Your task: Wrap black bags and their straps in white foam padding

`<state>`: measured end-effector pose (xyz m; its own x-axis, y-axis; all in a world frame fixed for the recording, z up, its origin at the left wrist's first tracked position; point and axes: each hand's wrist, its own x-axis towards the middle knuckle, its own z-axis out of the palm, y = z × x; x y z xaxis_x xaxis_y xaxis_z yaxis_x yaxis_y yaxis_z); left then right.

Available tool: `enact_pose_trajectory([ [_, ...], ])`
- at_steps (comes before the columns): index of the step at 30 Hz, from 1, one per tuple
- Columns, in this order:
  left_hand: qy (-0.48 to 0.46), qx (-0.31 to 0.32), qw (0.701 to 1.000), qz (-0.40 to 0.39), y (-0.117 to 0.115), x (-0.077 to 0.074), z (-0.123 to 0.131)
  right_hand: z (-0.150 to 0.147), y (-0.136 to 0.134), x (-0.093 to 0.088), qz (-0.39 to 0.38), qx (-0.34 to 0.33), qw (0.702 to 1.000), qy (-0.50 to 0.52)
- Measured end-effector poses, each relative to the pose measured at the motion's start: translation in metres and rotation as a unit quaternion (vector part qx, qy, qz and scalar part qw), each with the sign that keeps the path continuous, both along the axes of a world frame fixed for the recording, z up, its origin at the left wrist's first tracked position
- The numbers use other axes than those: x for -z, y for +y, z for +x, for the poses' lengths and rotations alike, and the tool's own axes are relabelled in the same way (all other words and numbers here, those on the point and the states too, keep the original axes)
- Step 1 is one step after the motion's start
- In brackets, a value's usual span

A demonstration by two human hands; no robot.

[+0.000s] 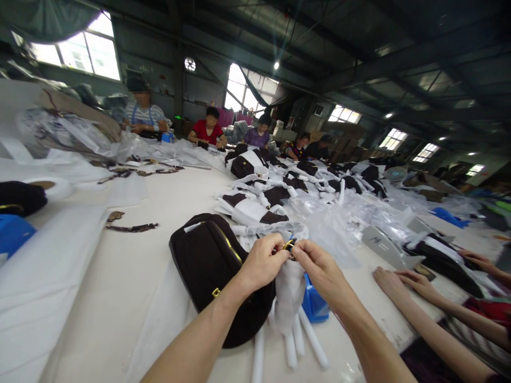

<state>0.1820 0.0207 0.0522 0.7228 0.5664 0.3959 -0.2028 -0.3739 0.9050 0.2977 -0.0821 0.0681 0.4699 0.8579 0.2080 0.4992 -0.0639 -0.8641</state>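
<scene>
One worktable (99, 298), white-topped, is spread across the foreground of a dim, high-roofed workshop. One dark bag (207, 266), fitted with a gold-coloured zip, is laid on the tabletop, crossed partly by the left forearm. One gold-coloured metal fitting (287, 245) is pinched just right of the bag between the narrowed fingertips of the left hand (263, 259) and the right hand (318, 266). Below them, one white-wrapped bundle (290, 290) is seen, with white foam tubes (313, 340) and a blue container (318, 304) beside it. White foam sheeting (51, 266) and dark chain straps (133, 227) are set out at left. Further dark bags (244, 165), part-wrapped in white, are heaped beyond, bordered by clear plastic bags (333, 229). At right, a grey board (383, 247) is placed near a co-worker's hands (393, 284). Several co-workers (207, 130) are seated along the far side. The room is lit by windows (82, 50) and small ceiling lamps (277, 65).
</scene>
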Motion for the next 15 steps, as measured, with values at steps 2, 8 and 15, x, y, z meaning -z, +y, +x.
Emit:
enact_pose_trajectory([
  [2, -0.003, 0.018, 1.000, -0.013, 0.003, 0.001, 0.000, 0.000, -0.002, -0.003, -0.034, -0.039, 0.996, 0.072],
  [8, 0.028, 0.055, 0.998, 0.034, 0.005, -0.011, -0.008, 0.004, -0.009, -0.007, -0.047, -0.115, 0.987, 0.102],
  [15, 0.055, 0.104, 0.989, 0.090, 0.008, -0.020, -0.017, 0.006, -0.015, -0.020, -0.052, -0.135, 0.980, -0.135],
])
